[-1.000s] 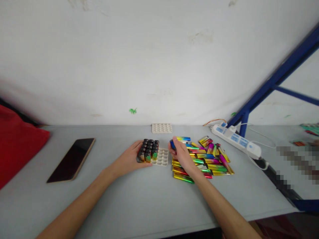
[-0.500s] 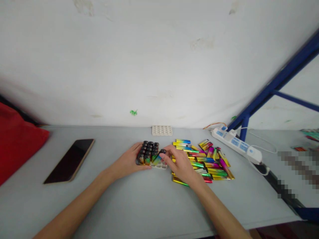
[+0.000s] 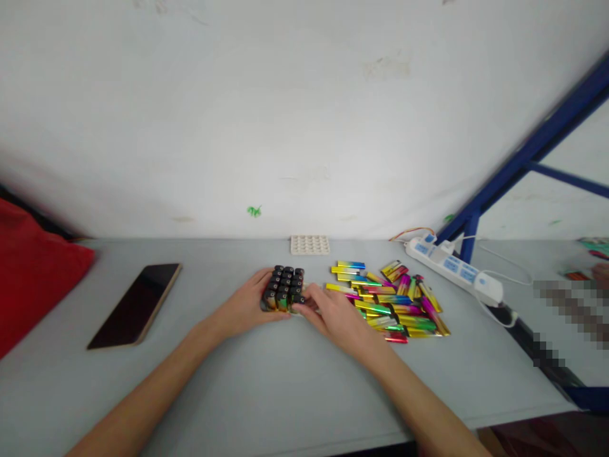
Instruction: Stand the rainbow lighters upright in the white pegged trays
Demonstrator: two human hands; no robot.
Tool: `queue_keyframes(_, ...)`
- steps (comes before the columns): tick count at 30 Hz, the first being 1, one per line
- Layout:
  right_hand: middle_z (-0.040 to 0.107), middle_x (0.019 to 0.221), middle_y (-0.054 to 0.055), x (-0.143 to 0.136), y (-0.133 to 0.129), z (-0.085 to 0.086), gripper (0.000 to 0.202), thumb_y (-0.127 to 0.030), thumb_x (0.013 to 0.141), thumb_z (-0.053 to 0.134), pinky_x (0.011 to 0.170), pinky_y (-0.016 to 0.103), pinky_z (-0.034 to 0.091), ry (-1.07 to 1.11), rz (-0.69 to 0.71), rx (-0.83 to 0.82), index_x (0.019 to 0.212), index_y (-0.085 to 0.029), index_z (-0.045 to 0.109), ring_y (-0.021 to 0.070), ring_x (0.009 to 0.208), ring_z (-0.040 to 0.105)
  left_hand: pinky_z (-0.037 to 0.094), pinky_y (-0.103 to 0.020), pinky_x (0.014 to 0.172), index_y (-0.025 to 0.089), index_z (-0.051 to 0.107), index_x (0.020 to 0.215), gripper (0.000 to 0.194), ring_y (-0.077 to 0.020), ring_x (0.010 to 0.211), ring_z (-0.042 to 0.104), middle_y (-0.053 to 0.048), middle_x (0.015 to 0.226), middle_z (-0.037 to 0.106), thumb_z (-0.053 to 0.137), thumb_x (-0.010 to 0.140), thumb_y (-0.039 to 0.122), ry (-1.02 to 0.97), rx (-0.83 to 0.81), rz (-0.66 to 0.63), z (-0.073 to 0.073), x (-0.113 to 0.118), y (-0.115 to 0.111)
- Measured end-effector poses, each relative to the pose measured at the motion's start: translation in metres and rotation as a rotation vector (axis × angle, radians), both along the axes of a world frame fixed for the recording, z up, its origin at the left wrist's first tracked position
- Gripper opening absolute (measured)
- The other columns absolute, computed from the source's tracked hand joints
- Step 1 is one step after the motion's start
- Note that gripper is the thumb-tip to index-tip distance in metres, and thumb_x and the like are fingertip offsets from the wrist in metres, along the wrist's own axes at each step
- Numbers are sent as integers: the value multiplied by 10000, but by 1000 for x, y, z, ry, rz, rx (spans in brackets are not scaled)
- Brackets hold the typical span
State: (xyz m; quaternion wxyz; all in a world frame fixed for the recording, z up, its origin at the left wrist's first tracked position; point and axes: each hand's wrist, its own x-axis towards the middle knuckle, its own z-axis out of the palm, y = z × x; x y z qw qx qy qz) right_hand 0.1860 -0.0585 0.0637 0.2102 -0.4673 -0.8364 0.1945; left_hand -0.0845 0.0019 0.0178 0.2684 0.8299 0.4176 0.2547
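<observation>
My left hand [image 3: 250, 303] is wrapped round the left side of a block of upright lighters [image 3: 286, 283] with black tops, standing in a light holder mostly hidden by them and my hands. At the block's front right corner, the fingers of my right hand [image 3: 328, 308] pinch a black-topped lighter [image 3: 299, 299], now standing nearly upright in line with the others. A pile of shiny, multicoloured lighters [image 3: 394, 308] lies just to the right of my right hand.
A white tray with round holes [image 3: 309, 245] lies near the wall. At left are a dark tablet [image 3: 136, 306] and a red cloth [image 3: 38, 273]. A white power strip [image 3: 454, 268] with cables sits by a blue metal frame [image 3: 504, 168]. Part of another person's hand shows at far right.
My right hand has moved slightly left and down with its lighter, which has gone from tilted to nearly upright at the block's corner. My left hand keeps its hold.
</observation>
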Motion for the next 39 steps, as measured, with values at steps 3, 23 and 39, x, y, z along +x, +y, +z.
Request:
queue_keyframes(3,879,1059,85,-1,1,-2,136,-353,1201,722,719,288,486,30,-32,-37,1198,-230,664,261,895,841,557,-524,1329,295,676,1534,760,-364,1480,700,-93,1559,736,980,883,542,10,-1,-5,2,0,0)
queue_keyframes(23,884,981,62,7,6,-5,157,-372,1206,718,740,279,521,51,54,-13,1186,-219,743,228,840,834,523,-546,1368,276,700,1544,829,-396,1530,675,-133,1600,725,1013,835,572,-32,0,0,-3,1,1)
queue_keyframes(39,784,819,39,29,21,-12,422,-453,1223,667,873,332,517,-8,-21,133,888,-216,766,221,819,735,511,-638,1382,249,694,1576,822,-442,1567,668,-179,1656,715,981,860,535,-6,-18,7,0,-3,0)
